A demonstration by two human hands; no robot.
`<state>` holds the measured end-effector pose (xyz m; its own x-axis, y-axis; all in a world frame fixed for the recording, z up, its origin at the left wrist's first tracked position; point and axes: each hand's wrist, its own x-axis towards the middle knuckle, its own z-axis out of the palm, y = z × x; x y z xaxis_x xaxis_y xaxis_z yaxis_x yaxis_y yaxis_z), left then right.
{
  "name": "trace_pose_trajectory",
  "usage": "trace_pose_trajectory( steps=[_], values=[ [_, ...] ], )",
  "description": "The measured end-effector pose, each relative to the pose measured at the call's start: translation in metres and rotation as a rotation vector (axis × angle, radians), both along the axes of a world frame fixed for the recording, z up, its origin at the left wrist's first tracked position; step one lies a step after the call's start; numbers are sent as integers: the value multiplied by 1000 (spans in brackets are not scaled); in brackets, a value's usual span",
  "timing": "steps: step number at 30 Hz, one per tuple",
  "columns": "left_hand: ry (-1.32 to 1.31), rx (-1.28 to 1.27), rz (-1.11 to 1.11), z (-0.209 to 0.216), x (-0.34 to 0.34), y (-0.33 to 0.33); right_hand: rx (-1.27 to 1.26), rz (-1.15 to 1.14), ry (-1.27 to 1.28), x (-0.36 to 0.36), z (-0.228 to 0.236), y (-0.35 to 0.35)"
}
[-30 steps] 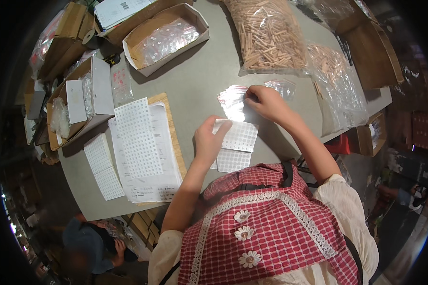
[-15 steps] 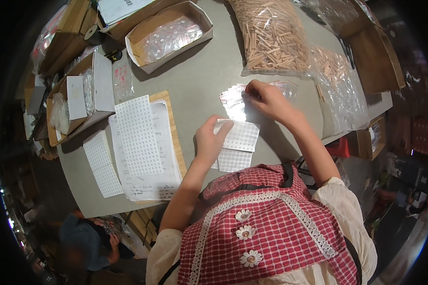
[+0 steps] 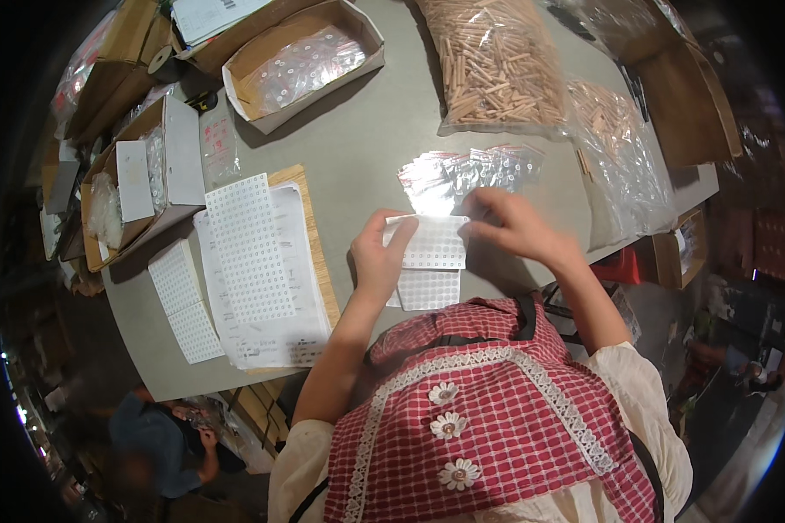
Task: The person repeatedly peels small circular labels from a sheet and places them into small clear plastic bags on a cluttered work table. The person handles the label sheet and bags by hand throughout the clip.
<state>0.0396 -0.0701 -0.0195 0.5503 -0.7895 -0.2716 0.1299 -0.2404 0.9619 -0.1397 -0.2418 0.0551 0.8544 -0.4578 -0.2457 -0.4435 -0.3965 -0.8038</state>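
In my left hand I hold a white sticker sheet with rows of small round labels, my thumb lying over its upper left corner. My right hand has its curled thumb and forefinger at the sheet's upper right edge; whether a single label is between them is too small to tell. Under the held part, another dotted sheet part reaches toward my apron. Just beyond my hands, a row of overlapping clear zip bags with red top lines is fanned out on the grey table.
Left of me, a sticker sheet lies on papers and a wooden board, beside another label sheet. Cardboard boxes of bags stand farther off. Large bags of wooden pegs lie at the back right. A person sits lower left.
My right hand has come back from the fanned zip bags to the right edge of the sticker sheet. The held sheet has straightened slightly in my left hand.
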Motion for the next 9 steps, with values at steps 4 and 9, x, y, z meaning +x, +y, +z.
trace_pose_trajectory(
  steps=[4,9],
  values=[
    [28,-40,-2,-2,1,1,-188,-39,-60,-3,-2,17],
    [55,-84,3,-4,4,-3,-400,4,-147,-6,-6,24]
  ],
)
